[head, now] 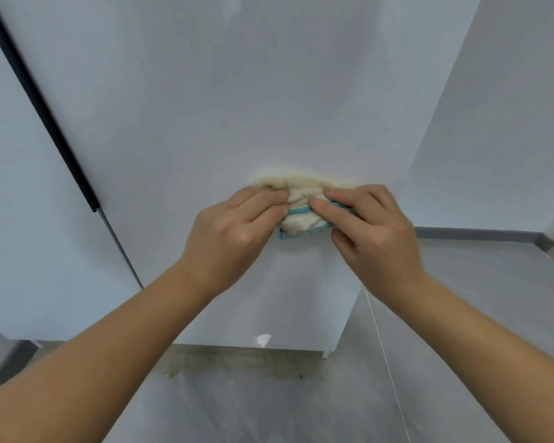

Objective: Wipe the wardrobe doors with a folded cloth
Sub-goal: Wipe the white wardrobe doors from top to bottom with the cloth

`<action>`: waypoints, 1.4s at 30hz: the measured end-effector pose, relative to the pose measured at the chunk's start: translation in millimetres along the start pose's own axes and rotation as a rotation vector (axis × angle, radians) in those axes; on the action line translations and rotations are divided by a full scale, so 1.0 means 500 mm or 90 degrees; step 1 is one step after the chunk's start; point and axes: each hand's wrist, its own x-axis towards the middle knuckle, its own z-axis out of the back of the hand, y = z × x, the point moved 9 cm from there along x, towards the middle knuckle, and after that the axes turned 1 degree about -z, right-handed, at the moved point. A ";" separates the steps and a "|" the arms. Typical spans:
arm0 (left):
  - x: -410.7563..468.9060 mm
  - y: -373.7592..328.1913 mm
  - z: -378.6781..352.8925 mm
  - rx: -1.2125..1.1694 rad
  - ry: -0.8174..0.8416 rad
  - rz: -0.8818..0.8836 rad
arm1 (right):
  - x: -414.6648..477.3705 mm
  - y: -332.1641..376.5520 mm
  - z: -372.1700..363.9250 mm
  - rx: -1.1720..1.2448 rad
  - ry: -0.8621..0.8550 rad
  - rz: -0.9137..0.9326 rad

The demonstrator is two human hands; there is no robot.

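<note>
**Two bare hands bunch a cloth against a white wardrobe door**

Seen from a head-worn camera looking forward and down. Two bare forearms reach from the bottom corners toward the wardrobe door (237,107), a plain, glossy white panel that fills the middle of the view.

Below the door lies a pale grey floor (269,407). A brownish smudge (237,362) marks it just under the door's bottom edge. A thin white line (387,362) crosses the floor below the door's lower right corner.

The left hand (234,231) and right hand (375,231) meet in front of the door's lower middle, close together, knuckles toward the camera. Both grip one cloth (301,219) between them. The left fingers curl into its left side. The right thumb and fingers pinch its right side.

The cloth is cream terry with turquoise stripes, crumpled into a thick wad. Its upper edge looks pressed against the door, with a faint reflection of it just above.

A small bright glint (263,339) sits near the door's bottom edge.

Left of the door, a black handle strip (39,103) runs down its edge, and beyond it stands a second white door (20,219). Right of the door, a pale wall (493,123) ends at a grey skirting board (477,233).
</note>
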 end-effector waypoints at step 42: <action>-0.663 -0.208 -0.441 -0.200 0.703 0.087 | -0.681 0.126 -0.432 0.071 0.626 -0.143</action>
